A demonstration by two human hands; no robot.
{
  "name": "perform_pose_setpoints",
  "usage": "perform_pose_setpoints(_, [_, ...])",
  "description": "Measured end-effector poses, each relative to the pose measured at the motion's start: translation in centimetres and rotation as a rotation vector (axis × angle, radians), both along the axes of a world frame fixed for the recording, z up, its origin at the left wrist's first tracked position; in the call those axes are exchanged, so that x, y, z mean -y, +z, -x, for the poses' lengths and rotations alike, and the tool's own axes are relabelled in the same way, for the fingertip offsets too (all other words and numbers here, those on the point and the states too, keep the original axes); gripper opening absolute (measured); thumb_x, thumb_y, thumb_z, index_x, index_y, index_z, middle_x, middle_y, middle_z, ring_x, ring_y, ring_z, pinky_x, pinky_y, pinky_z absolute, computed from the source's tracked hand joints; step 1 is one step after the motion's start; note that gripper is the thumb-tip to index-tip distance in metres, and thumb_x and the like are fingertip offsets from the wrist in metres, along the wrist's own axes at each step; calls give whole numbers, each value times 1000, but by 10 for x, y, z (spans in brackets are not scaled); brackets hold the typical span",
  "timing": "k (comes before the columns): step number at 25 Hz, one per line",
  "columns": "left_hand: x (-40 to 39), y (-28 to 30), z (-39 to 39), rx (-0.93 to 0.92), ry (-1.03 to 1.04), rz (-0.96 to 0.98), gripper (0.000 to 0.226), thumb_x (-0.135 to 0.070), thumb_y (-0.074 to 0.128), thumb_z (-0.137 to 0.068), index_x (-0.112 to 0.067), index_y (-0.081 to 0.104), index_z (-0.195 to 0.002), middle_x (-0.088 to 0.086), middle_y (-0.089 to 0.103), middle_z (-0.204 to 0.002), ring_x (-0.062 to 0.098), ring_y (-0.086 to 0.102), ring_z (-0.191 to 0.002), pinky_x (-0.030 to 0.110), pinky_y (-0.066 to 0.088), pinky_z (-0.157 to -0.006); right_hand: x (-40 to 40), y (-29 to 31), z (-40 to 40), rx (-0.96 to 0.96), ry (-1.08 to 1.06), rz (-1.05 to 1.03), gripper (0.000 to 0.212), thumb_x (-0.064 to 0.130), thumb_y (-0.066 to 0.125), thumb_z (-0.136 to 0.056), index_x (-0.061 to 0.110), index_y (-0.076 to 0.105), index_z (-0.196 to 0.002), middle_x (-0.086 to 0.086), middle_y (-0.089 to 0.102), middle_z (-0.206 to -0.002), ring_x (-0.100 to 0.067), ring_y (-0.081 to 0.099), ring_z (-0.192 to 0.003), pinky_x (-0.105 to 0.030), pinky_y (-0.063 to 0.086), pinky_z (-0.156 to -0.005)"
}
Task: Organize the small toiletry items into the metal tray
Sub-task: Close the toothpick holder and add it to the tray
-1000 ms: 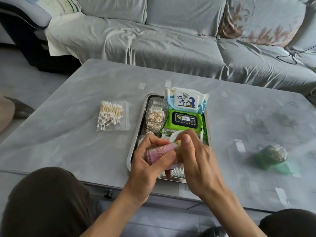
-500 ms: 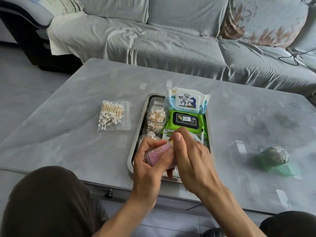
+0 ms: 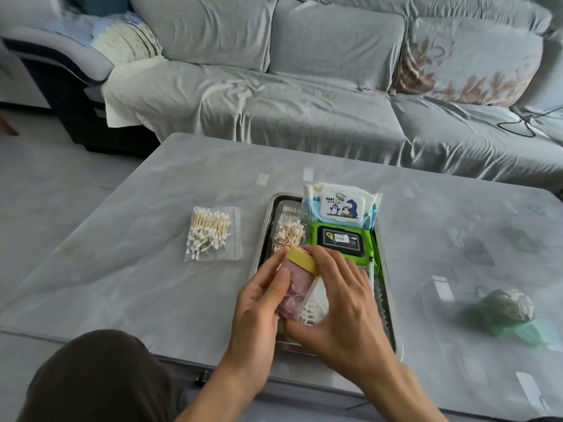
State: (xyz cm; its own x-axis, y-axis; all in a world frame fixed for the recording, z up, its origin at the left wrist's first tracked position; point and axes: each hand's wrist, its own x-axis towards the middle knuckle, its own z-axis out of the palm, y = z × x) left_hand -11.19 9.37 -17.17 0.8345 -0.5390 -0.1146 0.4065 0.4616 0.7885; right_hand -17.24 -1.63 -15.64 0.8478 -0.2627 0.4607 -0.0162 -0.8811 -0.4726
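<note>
A pink bottle (image 3: 297, 289) with a yellow cap lies over the near half of the metal tray (image 3: 259, 257). My left hand (image 3: 259, 303) touches its left side and my right hand (image 3: 341, 303) curls over its right side and base. The tray also carries a clear box of cotton swabs (image 3: 289, 228), a blue-and-white baby wipes pack (image 3: 341, 205) overhanging the far rim, and a green wipes pack (image 3: 339, 240) with a black lid. A white toothed item (image 3: 312, 306) shows under my right hand. A plastic bag of cotton swabs (image 3: 210, 233) lies on the table left of the tray.
A crumpled green bag with a grey lump (image 3: 508, 310) lies on the grey table (image 3: 122, 269) to the right. A grey sofa (image 3: 304, 102) stands close behind the table. My dark-clad knee (image 3: 100, 379) is at the near left edge.
The pink bottle has turned from lying crosswise in raised hands to pointing cap-away, and it has come down over the tray. Its yellow cap now shows. Both hands moved forward and lower.
</note>
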Motion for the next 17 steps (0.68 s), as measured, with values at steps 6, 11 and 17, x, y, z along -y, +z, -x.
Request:
perform_pose_setpoints(6, [-18, 14, -18, 158, -129, -176, 38, -14, 73, -79, -24, 69, -115, 9, 75, -106, 21, 72, -97, 26, 57, -72, 25, 19, -2, -298, 244, 74, 101, 69, 63, -68, 35, 18, -151, 16, 44, -144, -2, 36, -124, -33, 35, -112])
perform_pose_setpoints(11, [4, 46, -80, 344, 256, -405, 36, -1, 79, -73, -17, 55, -94, 3, 69, -83, 2, 61, -60, 15, 47, -54, 70, -10, 0, -217, 40, -145, 84, 77, 51, -78, 47, 15, -148, 19, 36, -149, 0, 31, -132, -34, 29, -114])
perform_pose_setpoints(17, [93, 54, -195, 966, 199, -1033, 46, -17, 78, -67, -22, 63, -110, 3, 70, -109, 23, 65, -97, 29, 50, -81, 75, -47, -2, -214, -124, -119, 69, 68, 29, -87, 32, 39, -144, 12, 47, -143, 2, 31, -123, -25, 26, -108])
